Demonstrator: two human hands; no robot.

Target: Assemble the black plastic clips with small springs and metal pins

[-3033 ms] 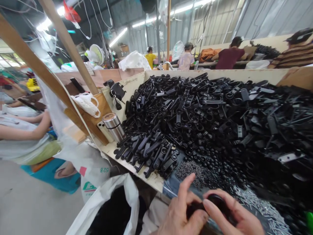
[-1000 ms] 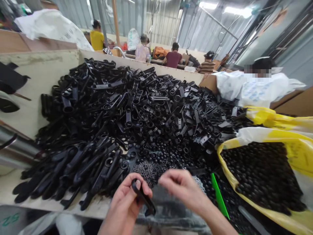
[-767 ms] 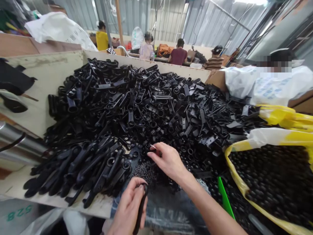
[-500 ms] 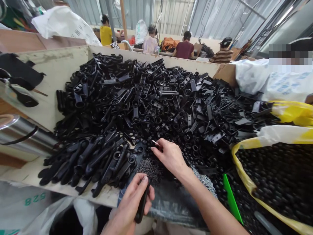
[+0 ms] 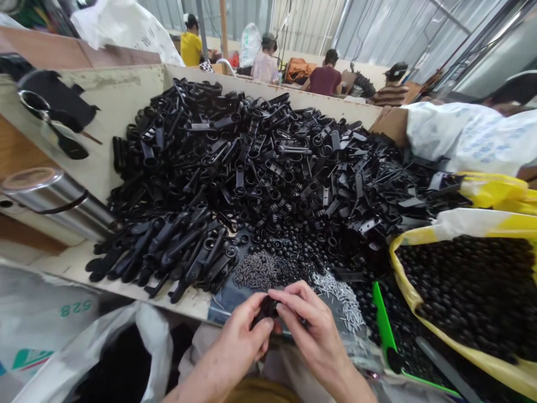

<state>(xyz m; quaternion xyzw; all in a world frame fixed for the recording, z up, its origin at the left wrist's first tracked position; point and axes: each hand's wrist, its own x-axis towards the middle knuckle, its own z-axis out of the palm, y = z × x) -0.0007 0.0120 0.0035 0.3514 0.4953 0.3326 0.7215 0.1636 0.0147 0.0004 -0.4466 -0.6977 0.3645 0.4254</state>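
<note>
My left hand (image 5: 241,350) and my right hand (image 5: 312,330) meet at the bottom middle, pinching a black plastic part (image 5: 267,311) between their fingers. Most of that part is hidden by my fingertips. Just beyond my hands lie a heap of silver pins (image 5: 339,296) and a patch of small dark grey coils (image 5: 255,270). Black round beads (image 5: 293,246) spread behind them. A large mound of black plastic lever parts (image 5: 251,179) fills the bench tray (image 5: 113,89), with longer levers (image 5: 168,252) at its near left.
A yellow-rimmed sack of black beads (image 5: 465,291) lies at the right, next to a green plastic strip (image 5: 384,319). A steel flask (image 5: 54,196) rests at the left. A white woven sack (image 5: 92,347) hangs below the near edge. A person in white (image 5: 470,134) sits beyond the tray.
My right hand has come back from over the beads to join my left at the black part. The long black lever in my left hand is no longer visible, and the view has shifted slightly.
</note>
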